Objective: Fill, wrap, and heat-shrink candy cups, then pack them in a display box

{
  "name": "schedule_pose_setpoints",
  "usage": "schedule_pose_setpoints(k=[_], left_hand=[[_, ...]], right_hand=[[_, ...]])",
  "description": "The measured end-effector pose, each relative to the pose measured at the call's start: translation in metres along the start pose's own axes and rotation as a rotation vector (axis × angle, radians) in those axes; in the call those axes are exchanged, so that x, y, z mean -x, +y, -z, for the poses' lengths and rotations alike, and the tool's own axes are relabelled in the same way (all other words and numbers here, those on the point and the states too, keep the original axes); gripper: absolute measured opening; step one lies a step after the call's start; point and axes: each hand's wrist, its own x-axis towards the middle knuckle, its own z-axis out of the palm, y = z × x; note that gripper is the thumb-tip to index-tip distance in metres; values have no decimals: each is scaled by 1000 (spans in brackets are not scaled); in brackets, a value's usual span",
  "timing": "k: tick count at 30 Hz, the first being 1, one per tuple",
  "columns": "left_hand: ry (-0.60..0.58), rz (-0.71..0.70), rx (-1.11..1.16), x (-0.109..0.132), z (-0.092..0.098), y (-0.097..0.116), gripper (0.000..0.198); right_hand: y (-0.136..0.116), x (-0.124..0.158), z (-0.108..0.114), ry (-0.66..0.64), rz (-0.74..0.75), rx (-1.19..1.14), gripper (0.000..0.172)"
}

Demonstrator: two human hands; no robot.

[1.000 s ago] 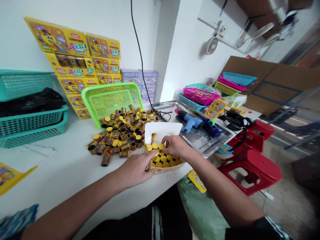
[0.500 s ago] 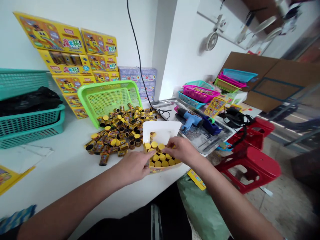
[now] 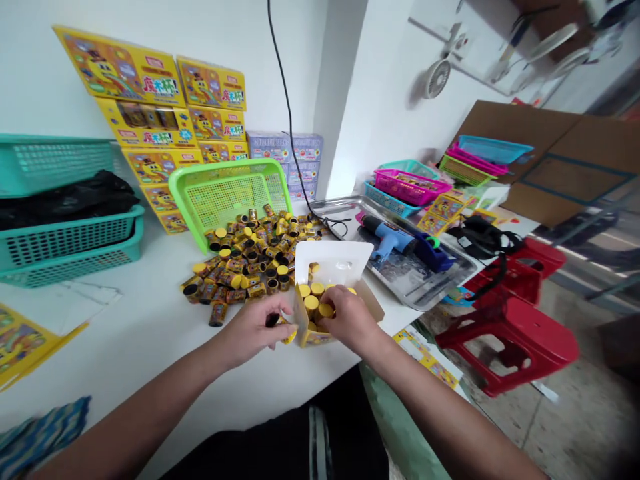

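An open yellow carton [image 3: 316, 341] with a raised white flap [image 3: 327, 257] stands before me on the white table. Several small canisters with round yellow caps [image 3: 311, 304] are packed upright in it. My right hand [image 3: 353, 321] reaches into the carton, its fingers closed around a yellow-capped canister [image 3: 327, 311]; the fingers hide part of it. Just outside the carton's left wall, my left hand [image 3: 257, 330] pinches another small canister [image 3: 289, 335] between thumb and fingers, tilted on its side. A loose heap of similar canisters [image 3: 255, 263] lies beyond my left hand.
A tipped green basket [image 3: 225, 193] backs the heap. Printed yellow cartons [image 3: 150, 120] are stacked by the wall, with teal baskets [image 3: 70, 240] at left. To the right are a metal tray [image 3: 420, 297] holding a blue heat gun [image 3: 390, 239], and a red stool [image 3: 515, 340].
My left hand has drawn back from the carton's left edge and now has a canister in it. My right hand has shifted left over the packed caps. The carton's right flap now shows, folded outward.
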Motion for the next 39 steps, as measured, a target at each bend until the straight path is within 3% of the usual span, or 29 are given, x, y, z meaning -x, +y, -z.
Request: schedule_pose_setpoints(k=[7,11,15,18,20,23,25,27,32,36,39], left_hand=[[42,-20,177,-6,-2,4,30],[110,-76,306,-10,-8,16,29],[117,-107,433,-18,-24,31,32],[91,-138,384,-30,-33,38,30],[184,-234,137,-38,-34,38,27],[319,-460,-476,-51,-32,37,26],[267,-534,-804,-59,-32,38,28],[203,-528,-982,-65,-35,38,23],[196,-468,-1114,-71,-42,40,19],[246,-469,-1029,-63,-34,39,17],[296,-457,-928,-52,-24,37,19]], right_hand=[[1,-1,0,60,-61,-73,32],[1,13,14,211,21,-220,13],[-5,27,29,5,213,-607,35],[2,26,36,14,152,-757,33],[14,22,41,81,71,-681,31],[31,17,48,91,37,-250,26],[34,14,46,35,65,58,24],[31,10,39,-29,94,231,24],[27,5,24,5,100,215,37],[34,4,31,51,5,249,33],[32,-1,33,-13,-22,415,35]])
